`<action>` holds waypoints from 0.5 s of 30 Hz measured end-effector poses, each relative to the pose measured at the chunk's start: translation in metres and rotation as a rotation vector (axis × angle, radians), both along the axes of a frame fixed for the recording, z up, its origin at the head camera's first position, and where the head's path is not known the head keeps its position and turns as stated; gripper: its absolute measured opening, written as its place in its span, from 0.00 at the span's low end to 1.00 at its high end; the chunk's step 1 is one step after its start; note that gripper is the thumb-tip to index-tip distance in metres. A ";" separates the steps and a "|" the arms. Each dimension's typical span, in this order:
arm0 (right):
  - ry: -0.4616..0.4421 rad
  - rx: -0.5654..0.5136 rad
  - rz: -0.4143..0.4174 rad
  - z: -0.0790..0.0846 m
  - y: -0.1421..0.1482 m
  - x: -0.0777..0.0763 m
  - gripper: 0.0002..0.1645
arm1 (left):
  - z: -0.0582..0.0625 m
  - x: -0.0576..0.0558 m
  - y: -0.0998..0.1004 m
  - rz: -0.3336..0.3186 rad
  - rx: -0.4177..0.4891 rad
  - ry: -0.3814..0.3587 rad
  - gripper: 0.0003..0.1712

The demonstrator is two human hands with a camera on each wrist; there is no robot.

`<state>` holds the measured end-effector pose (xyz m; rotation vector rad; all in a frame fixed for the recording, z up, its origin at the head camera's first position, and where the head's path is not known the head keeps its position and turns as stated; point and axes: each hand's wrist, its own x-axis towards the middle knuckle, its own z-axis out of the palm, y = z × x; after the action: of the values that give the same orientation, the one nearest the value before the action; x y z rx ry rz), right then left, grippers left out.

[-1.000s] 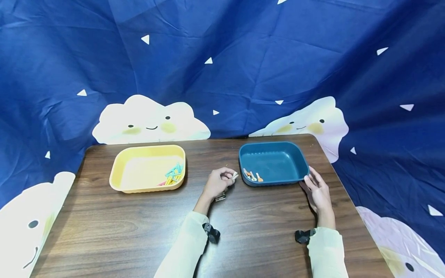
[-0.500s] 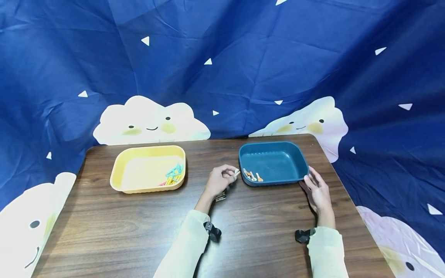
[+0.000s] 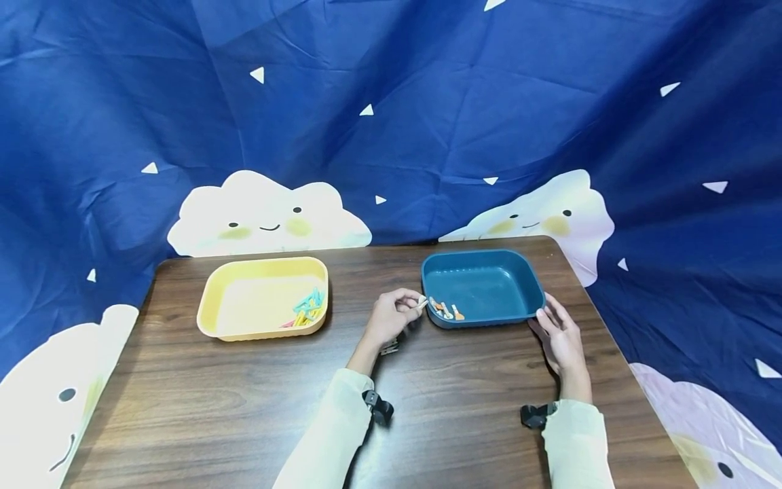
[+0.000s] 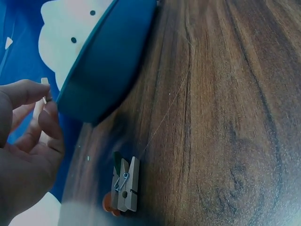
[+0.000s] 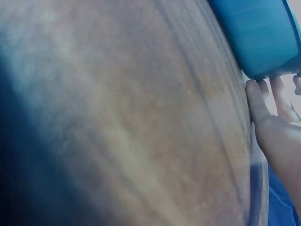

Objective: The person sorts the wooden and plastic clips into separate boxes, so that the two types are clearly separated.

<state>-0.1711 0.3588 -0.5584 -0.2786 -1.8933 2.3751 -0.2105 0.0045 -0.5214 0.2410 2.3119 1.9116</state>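
In the head view my left hand (image 3: 391, 318) pinches a small wooden clothespin (image 3: 422, 303) between thumb and fingers, beside the left rim of the blue tray (image 3: 482, 323). The left wrist view shows that clothespin (image 4: 45, 89) upright at the fingertips. Below the hand, on the table, lie wooden clothespins (image 4: 130, 186) with a green piece and an orange piece partly hidden behind them. Several orange and white clips (image 3: 449, 312) lie in the tray's near left corner. My right hand (image 3: 562, 343) touches the tray's near right corner with fairly straight fingers.
A yellow tray (image 3: 214, 309) stands at the left of the brown wooden table (image 3: 201, 401), with several blue, yellow and pink clothespins (image 3: 308, 307) in its right corner. A blue curtain (image 3: 391, 136) with white clouds hangs behind the table.
My left hand has moved slightly right with the clothespin, up to the blue tray's left rim. The right hand and both trays stay about where they were.
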 end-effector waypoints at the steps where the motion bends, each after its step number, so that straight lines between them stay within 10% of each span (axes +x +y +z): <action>1: -0.006 0.007 0.002 0.000 0.000 0.000 0.39 | 0.000 0.000 0.001 0.003 -0.001 0.006 0.12; 15: -0.052 0.025 0.004 0.001 0.001 -0.001 0.40 | 0.003 -0.002 0.012 -0.002 -0.004 0.027 0.11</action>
<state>-0.1726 0.3597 -0.5570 -0.3373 -1.9464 2.3675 -0.2121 0.0165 -0.5184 0.2700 2.3307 1.9144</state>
